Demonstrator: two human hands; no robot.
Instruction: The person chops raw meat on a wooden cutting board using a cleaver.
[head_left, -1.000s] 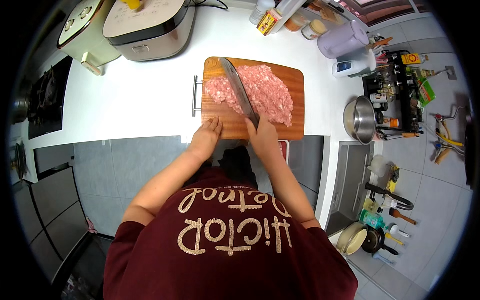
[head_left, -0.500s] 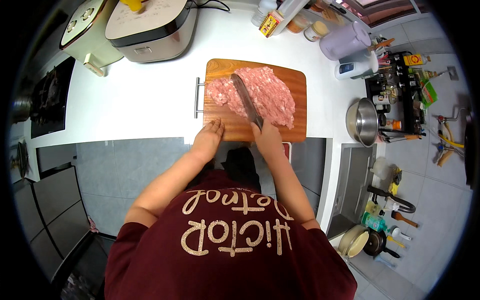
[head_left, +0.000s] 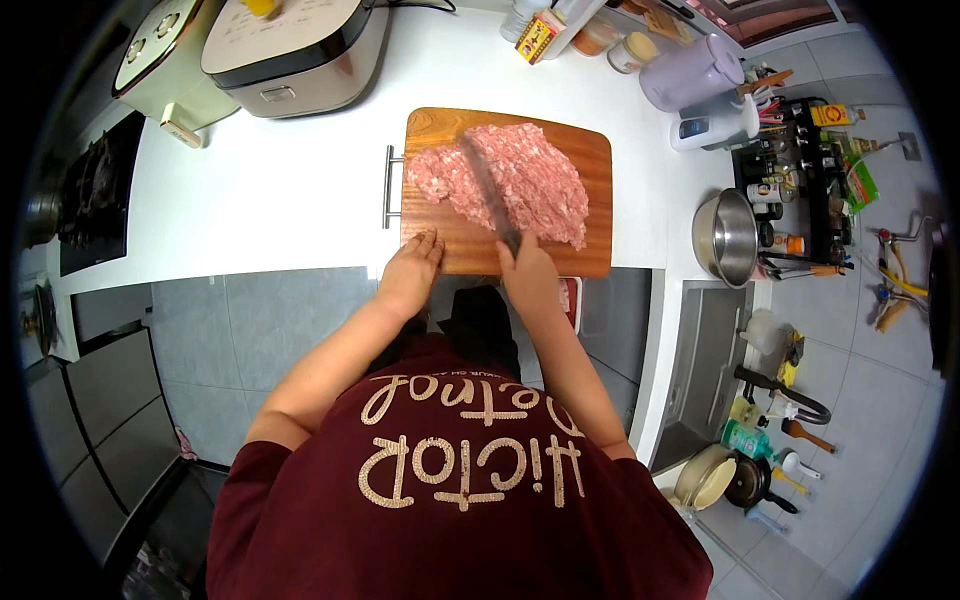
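Observation:
A wooden cutting board [head_left: 585, 255] lies on the white counter, carrying a wide pile of minced pink meat [head_left: 540, 180]. My right hand [head_left: 525, 260] is shut on the handle of a large knife [head_left: 482, 180]; the blurred blade slants up and left across the meat, its tip near the pile's back edge. My left hand [head_left: 410, 265] rests its fingertips on the board's near left part, fingers extended and holding nothing.
A rice cooker [head_left: 295, 60] and pale green appliance [head_left: 170, 60] stand at back left, beside a black hob [head_left: 100, 210]. On the right are a steel bowl [head_left: 725, 238], purple jug [head_left: 690, 75], spice rack [head_left: 800, 190] and sink [head_left: 700, 360]. A metal handle [head_left: 388, 190] is beside the board.
The knife has shifted slightly along the meat, its blade now blurred, while my right hand stays on the handle. My left hand stays at the board's near left with little movement.

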